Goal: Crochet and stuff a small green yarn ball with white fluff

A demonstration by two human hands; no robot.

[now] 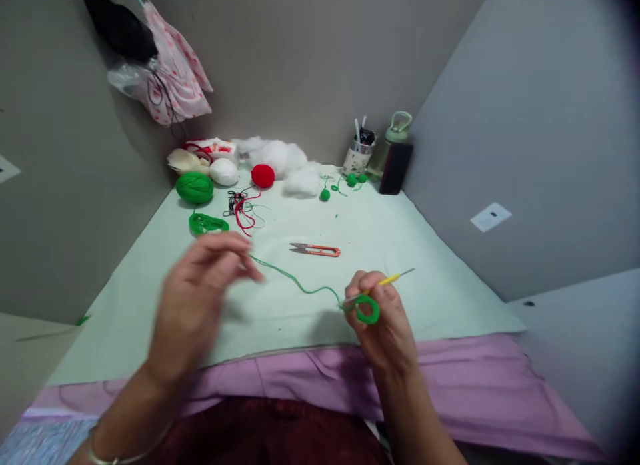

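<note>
My right hand (383, 318) is closed around a yellow-handled crochet hook (387, 280) and pinches a small green crocheted ring (368, 309). A green yarn strand (300, 286) runs from the ring leftward to my left hand (200, 288). That hand is blurred by motion above the pale green mat (425, 251); its fingers curl loosely beside the strand, and whether they grip it I cannot make out. Orange thread snips (315, 250) lie on the mat beyond both hands.
At the back lie a green yarn ball (195, 187), a white ball (223, 172), a red ball (263, 176), white stuffing (290, 161), tangled red and black threads (243, 206), loose green yarn (206, 223), small green pieces (350, 181), a pen cup (357, 157), a bottle (395, 138). A bag (170, 78) hangs on the wall.
</note>
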